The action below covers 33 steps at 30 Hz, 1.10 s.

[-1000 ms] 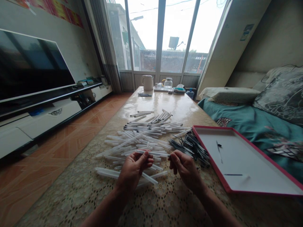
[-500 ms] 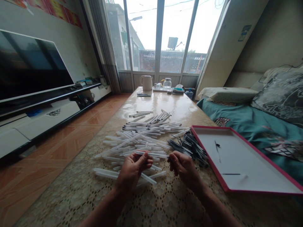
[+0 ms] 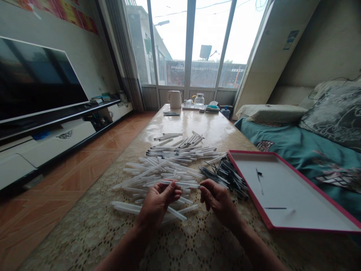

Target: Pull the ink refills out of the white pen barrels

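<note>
My left hand (image 3: 158,199) is closed, with thumb and fingers pinching a translucent white pen barrel (image 3: 188,184) that points to the right. At the barrel's right end, my right hand (image 3: 216,197) has its thumb and forefinger pressed together; whatever they grip is hidden. Loose white pen barrels (image 3: 135,175) lie in a heap behind and under my left hand. Just beyond my right hand is a pile of thin black pen refills (image 3: 235,178). White barrels with dark ends (image 3: 180,150) are spread farther up the table.
A shallow white box lid with a pink rim (image 3: 272,224) sits on the right, holding a thin dark stick (image 3: 275,207) and a small clear-and-black piece (image 3: 258,177). A jug (image 3: 175,99), a glass pot (image 3: 199,99) and a tissue pack (image 3: 212,108) stand at the table's far end.
My right hand has shifted slightly left and up, so its fingertips now meet the barrel's right end. My left hand and the barrel stay almost still.
</note>
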Each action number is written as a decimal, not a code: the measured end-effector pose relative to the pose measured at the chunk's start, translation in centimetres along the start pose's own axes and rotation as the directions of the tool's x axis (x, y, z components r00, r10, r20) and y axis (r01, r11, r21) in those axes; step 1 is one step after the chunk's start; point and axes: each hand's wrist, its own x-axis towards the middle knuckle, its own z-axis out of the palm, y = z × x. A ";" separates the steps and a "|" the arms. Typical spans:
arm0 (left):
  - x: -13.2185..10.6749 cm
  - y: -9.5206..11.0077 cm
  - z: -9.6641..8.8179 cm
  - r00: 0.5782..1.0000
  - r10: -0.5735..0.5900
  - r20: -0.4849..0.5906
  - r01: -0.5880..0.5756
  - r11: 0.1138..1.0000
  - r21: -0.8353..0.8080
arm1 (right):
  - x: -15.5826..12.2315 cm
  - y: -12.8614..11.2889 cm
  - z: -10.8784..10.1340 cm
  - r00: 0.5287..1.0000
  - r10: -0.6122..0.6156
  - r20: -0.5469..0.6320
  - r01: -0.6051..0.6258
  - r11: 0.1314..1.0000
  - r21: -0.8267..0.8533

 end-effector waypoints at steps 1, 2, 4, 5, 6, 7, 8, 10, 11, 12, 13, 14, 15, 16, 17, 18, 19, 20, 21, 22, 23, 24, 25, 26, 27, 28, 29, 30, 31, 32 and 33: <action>0.0 0.0 0.0 1.000 0.003 0.001 -0.003 1.000 0.000 | 0.0 0.0 0.0 1.000 0.006 -0.001 -0.006 1.000 0.014; 0.0 0.0 0.0 1.000 0.005 0.003 -0.005 1.000 0.001 | 0.0 0.0 0.0 1.000 0.012 -0.002 -0.012 1.000 0.020; -0.1 0.0 0.0 1.000 0.010 0.010 -0.010 1.000 0.002 | 0.0 0.1 0.1 1.000 0.021 0.004 -0.021 1.000 0.011; -0.1 0.0 0.0 1.000 0.011 0.011 -0.011 1.000 0.002 | 0.0 0.1 0.1 1.000 0.021 0.007 -0.021 1.000 -0.001; -0.1 0.1 0.1 1.000 0.010 0.011 -0.010 1.000 0.003 | 0.0 0.2 0.1 1.000 0.019 0.007 -0.019 1.000 -0.010; -0.2 0.1 0.1 1.000 0.009 0.007 -0.009 1.000 0.003 | 0.0 0.2 0.1 1.000 0.016 0.004 -0.016 1.000 -0.013; -0.2 0.1 0.1 1.000 0.008 0.001 -0.008 1.000 0.005 | -0.1 0.1 0.1 1.000 0.013 0.000 -0.013 1.000 -0.008; -0.2 0.1 0.2 1.000 0.007 -0.009 -0.007 1.000 0.008 | -0.1 0.0 0.1 1.000 0.010 -0.009 -0.010 1.000 0.010; -0.2 0.2 0.1 1.000 0.007 -0.010 -0.007 1.000 0.008 | -0.1 0.0 0.1 1.000 0.012 -0.009 -0.012 1.000 0.015; -0.2 0.2 0.1 1.000 0.008 -0.009 -0.008 1.000 0.007 | 0.0 0.0 0.1 1.000 0.015 -0.005 -0.015 1.000 0.014; -0.2 0.2 0.1 1.000 0.007 -0.005 -0.007 1.000 0.005 | 0.0 0.0 0.1 1.000 0.018 -0.002 -0.018 1.000 0.005; -0.2 0.2 0.1 1.000 0.006 0.000 -0.006 1.000 0.003 | 0.0 0.0 0.1 1.000 0.021 0.001 -0.021 1.000 -0.006; -0.2 0.2 0.1 1.000 0.006 0.004 -0.006 1.000 0.001 | 0.0 0.1 0.1 1.000 0.023 0.005 -0.022 1.000 -0.016; -0.2 0.1 0.1 1.000 0.005 0.007 -0.005 1.000 -0.001 | 0.0 0.1 0.1 1.000 0.025 0.007 -0.024 1.000 -0.019; -0.2 0.1 0.1 1.000 0.005 0.008 -0.005 1.000 -0.001 | 0.0 0.2 0.1 1.000 0.025 0.008 -0.025 1.000 -0.015; -0.1 0.1 0.1 1.000 0.006 0.006 -0.006 1.000 -0.001 | 0.0 0.2 0.1 1.000 0.026 0.010 -0.026 1.000 -0.004; -0.1 0.1 0.1 1.000 0.006 0.003 -0.006 1.000 -0.001 | 0.0 0.2 0.1 1.000 0.028 0.010 -0.028 1.000 0.014; -0.1 0.1 0.1 1.000 0.007 0.000 -0.007 1.000 0.000 | 0.0 0.1 0.1 1.000 0.030 0.008 -0.031 0.999 0.034; -0.1 0.1 0.0 1.000 0.007 -0.001 -0.007 1.000 0.002 | 0.0 0.0 0.1 0.999 0.033 0.003 -0.033 0.998 0.051; -0.1 0.1 0.0 1.000 0.007 0.000 -0.007 1.000 0.003 | 0.0 0.0 0.1 0.999 0.037 0.000 -0.037 0.997 0.063; -0.1 0.2 0.0 1.000 0.007 0.003 -0.007 1.000 0.005 | 0.0 0.0 0.1 0.999 0.042 0.003 -0.042 0.997 0.069; -0.2 0.2 0.0 1.000 0.007 0.008 -0.007 1.000 0.005 | 0.0 0.1 0.1 0.999 0.046 0.008 -0.046 0.997 0.068; -0.2 0.2 0.0 1.000 0.007 0.013 -0.007 1.000 0.006 | 0.0 0.1 0.1 0.999 0.049 0.017 -0.050 0.997 0.062; -0.2 0.1 0.1 1.000 0.006 0.015 -0.006 1.000 0.006 | 0.0 0.2 0.1 0.998 0.052 0.026 -0.054 0.997 0.054; -0.3 0.1 0.1 1.000 0.005 0.014 -0.005 1.000 0.008 | 0.0 0.3 0.1 0.998 0.054 0.032 -0.055 0.997 0.046; -0.3 0.1 0.2 1.000 0.002 0.011 -0.003 1.000 0.011 | 0.0 0.4 0.1 0.998 0.052 0.035 -0.053 0.998 0.040; -0.3 0.2 0.2 1.000 0.001 0.005 -0.001 1.000 0.014 | 0.0 0.5 0.0 0.998 0.046 0.034 -0.047 0.998 0.040; -0.3 0.2 0.3 1.000 0.000 -0.006 0.000 1.000 0.015 | -0.1 0.4 0.0 0.999 0.041 0.030 -0.042 0.998 0.049; -0.3 0.3 0.3 1.000 0.002 -0.023 -0.001 1.000 0.013 | -0.1 0.4 0.0 0.999 0.037 0.024 -0.039 0.997 0.064; -0.3 0.5 0.4 0.999 0.005 -0.044 -0.004 1.000 0.010 | -0.1 0.2 0.0 0.999 0.035 0.012 -0.036 0.996 0.086; -0.3 0.6 0.4 0.998 0.007 -0.070 -0.007 1.000 0.005 | 0.0 0.1 0.0 0.999 0.038 -0.004 -0.037 0.993 0.113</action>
